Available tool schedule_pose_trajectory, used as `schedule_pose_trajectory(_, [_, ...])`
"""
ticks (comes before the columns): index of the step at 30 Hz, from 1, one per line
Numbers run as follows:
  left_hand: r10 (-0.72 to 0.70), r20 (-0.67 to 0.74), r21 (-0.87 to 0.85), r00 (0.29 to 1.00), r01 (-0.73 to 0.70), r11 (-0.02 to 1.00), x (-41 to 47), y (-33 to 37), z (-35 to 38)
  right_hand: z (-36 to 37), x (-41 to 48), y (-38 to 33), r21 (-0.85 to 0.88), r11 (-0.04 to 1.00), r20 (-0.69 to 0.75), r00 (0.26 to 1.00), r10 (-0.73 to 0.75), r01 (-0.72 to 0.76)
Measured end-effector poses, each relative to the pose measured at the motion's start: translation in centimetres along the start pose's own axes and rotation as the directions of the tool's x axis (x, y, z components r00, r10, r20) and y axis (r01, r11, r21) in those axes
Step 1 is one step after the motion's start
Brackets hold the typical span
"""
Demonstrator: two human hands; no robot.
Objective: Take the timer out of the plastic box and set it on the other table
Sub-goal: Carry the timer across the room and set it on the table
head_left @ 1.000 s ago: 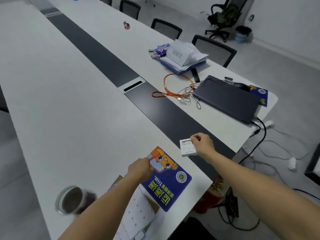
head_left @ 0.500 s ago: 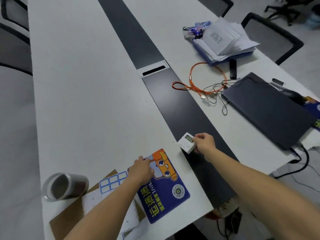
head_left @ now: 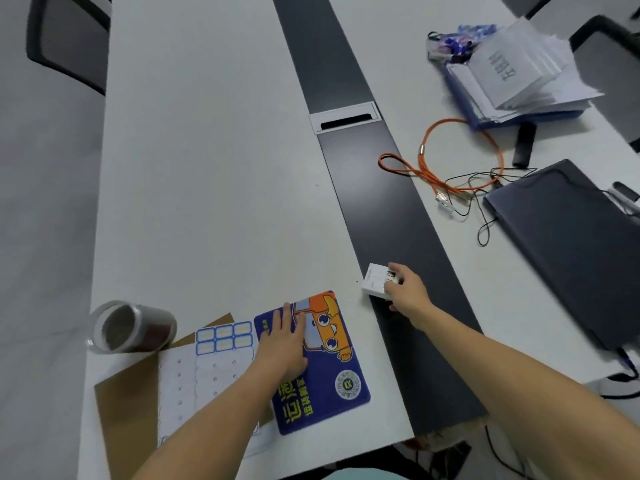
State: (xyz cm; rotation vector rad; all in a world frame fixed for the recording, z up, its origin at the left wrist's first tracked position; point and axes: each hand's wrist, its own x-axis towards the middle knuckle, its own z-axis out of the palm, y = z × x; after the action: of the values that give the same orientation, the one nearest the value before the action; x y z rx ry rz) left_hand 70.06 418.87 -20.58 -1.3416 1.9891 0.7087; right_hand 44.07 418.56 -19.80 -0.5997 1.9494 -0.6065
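Two hands are out over the bench [head_left: 207, 168]. One, the right hand [head_left: 407, 292], pinches the single white timer [head_left: 376, 283] at the seam between white top and dark centre strip [head_left: 408, 216]. One, the left hand [head_left: 284, 344], lies flat and empty on one blue cartoon mat [head_left: 332, 375], beside one label sheet [head_left: 207, 368] and one toppled clear jar [head_left: 131, 327]. One orange cable [head_left: 450, 150] and one dark laptop [head_left: 571, 244] sit on the far side.

The right hand [head_left: 407, 289] covers part of the small white rectangular timer [head_left: 377, 284], its display digits too blurred to read.
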Motion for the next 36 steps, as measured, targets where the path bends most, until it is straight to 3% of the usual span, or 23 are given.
schedule_pose_trajectory(4, [-0.010, 0.007, -0.013, 1.000, 0.010, 1.000, 0.2, 0.3, 0.2, 0.0, 0.4, -0.4, -0.092, 0.995, 0.049, 0.999, -0.023, 0.027])
schedule_pose_trajectory(8, [-0.010, 0.009, -0.015, 1.000, 0.010, 1.000, 0.3, 0.4, 0.0, 0.1, 0.7, -1.3, -0.038, 0.999, 0.138, 0.990, 0.008, -0.003])
schedule_pose_trajectory(13, [-0.001, -0.017, -0.024, 1.000, 0.001, 1.000, 0.4, 0.2, -1.0, -0.8, 0.4, -2.2, 0.255, 0.896, 0.326, 0.905, 0.275, -0.364])
schedule_pose_trajectory(17, [0.003, -0.119, -0.155, 0.993, -0.021, 0.988, 0.9, 0.3, -3.2, -1.6, 0.5, -0.8, 0.286, 0.828, 0.458, 0.828, 0.324, -0.482])
schedule_pose_trajectory(20, [-0.013, -0.213, -0.411, 0.977, -0.077, 0.909, 1.6, 1.2, -5.0, -1.6, 0.6, -0.3, 0.271, 0.817, 0.536, 0.785, 0.311, -0.509])
schedule_pose_trajectory(24, [-0.030, -0.328, -0.584, 0.944, -0.177, 0.792, 1.8, 3.9, -7.0, -1.1, 0.0, -0.4, 0.228, 0.824, 0.622, 0.729, 0.287, -0.519])
schedule_pose_trajectory(36, [-0.062, -0.424, -0.648, 0.903, -0.255, 0.718, 1.2, 5.8, -8.0, 0.0, -1.1, -1.7, 0.237, 0.820, 0.679, 0.692, 0.244, -0.521])
